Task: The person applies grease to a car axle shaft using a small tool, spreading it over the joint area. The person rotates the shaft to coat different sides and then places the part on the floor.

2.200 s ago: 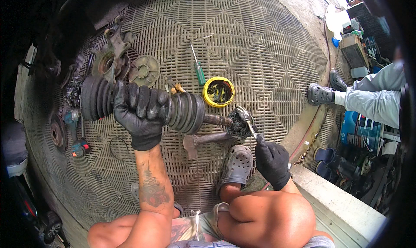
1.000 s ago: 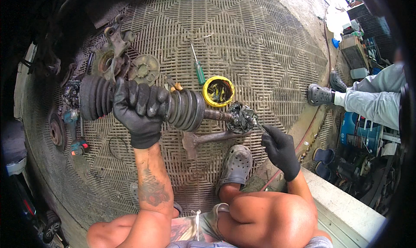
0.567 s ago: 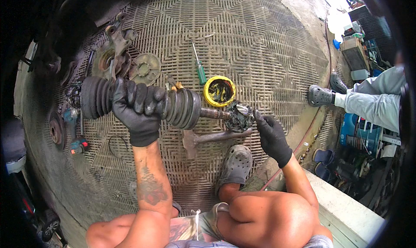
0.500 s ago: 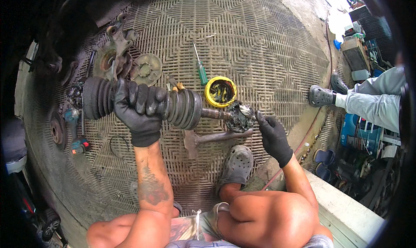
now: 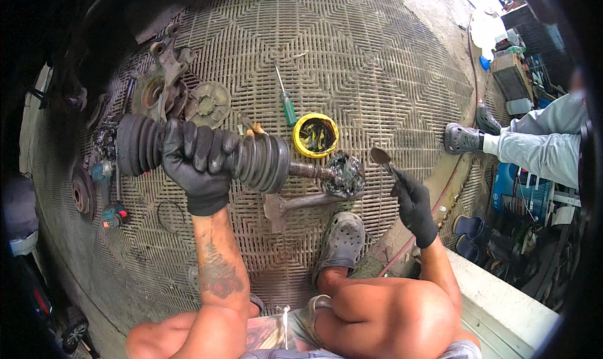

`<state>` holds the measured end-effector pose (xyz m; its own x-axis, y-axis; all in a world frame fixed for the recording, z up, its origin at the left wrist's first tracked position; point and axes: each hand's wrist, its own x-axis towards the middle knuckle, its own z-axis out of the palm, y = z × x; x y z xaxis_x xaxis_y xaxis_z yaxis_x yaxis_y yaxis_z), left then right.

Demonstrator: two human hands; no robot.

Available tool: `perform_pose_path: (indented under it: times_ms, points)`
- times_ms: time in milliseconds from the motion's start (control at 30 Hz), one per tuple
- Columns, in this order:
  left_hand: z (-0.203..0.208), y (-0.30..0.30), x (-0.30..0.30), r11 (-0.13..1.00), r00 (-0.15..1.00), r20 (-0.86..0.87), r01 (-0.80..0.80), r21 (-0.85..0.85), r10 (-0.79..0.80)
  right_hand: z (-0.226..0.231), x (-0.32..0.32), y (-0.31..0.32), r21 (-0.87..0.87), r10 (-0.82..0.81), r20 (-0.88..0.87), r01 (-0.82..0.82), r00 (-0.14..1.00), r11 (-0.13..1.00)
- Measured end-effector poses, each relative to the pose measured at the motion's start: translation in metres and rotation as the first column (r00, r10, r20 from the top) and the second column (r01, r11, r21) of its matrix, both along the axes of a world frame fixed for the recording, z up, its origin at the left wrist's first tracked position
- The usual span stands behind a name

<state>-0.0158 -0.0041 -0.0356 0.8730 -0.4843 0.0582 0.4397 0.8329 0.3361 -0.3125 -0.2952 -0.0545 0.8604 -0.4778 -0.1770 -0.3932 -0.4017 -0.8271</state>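
Observation:
My left hand [image 5: 198,161], in a black glove, is closed round a car drive axle [image 5: 262,164] between its two black ribbed rubber boots. The axle lies level across the view, raised off the floor. Dark shiny grease coats the joint [image 5: 344,175] at its right end. My right hand [image 5: 414,207], also gloved, grips the handle of a spoon [image 5: 380,156] whose bowl points up and left, apart from the joint. A yellow-rimmed tub [image 5: 298,142] smeared inside with dark grease stands just beyond the shaft. Under the axle lies a hammer [image 5: 274,214].
A green-handled screwdriver [image 5: 288,110] lies beyond the tub. Rusty metal parts [image 5: 210,105], a brake disc [image 5: 82,191] and a cordless power tool [image 5: 114,213] are at left on the grated floor mat [image 5: 377,83]. Another person's legs [image 5: 534,139] extend in from the right.
My right hand has drawn back right and toward me from the greasy joint, bringing the spoon's bowl into plain view. The left hand still holds the axle in nearly the same place.

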Motion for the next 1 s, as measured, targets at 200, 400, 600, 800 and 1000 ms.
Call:
perform_pose_path:
  times_ms: [200, 400, 600, 800, 1000]
  points:
    - [0.003, -0.003, -0.005, 0.991, 0.989, 0.115, 0.106, -0.076, -0.097, 0.026, 0.059, -0.008, -0.395, 0.327, -0.109, -0.343, 0.939, 0.852]
    - [0.008, -0.002, -0.008, 0.995, 0.993, 0.077, 0.091, -0.037, -0.088, 0.052, 0.066, 0.017, -0.511, 0.457, -0.289, -0.539, 0.841, 0.670]
    - [0.006, 0.001, -0.004, 0.996, 0.995, 0.055, 0.087, -0.036, -0.085, 0.047, 0.032, 0.039, -0.614, 0.441, -0.288, -0.517, 0.850, 0.597]
    - [0.003, 0.001, -0.001, 0.998, 0.998, 0.011, 0.059, 0.003, -0.059, -0.004, -0.008, 0.059, -0.593, 0.312, -0.103, -0.310, 0.944, 0.743]
    - [0.002, -0.001, 0.000, 0.998, 1.000, 0.008, 0.003, 0.057, -0.004, -0.065, -0.036, 0.051, -0.567, 0.268, 0.142, -0.143, 0.953, 0.811]
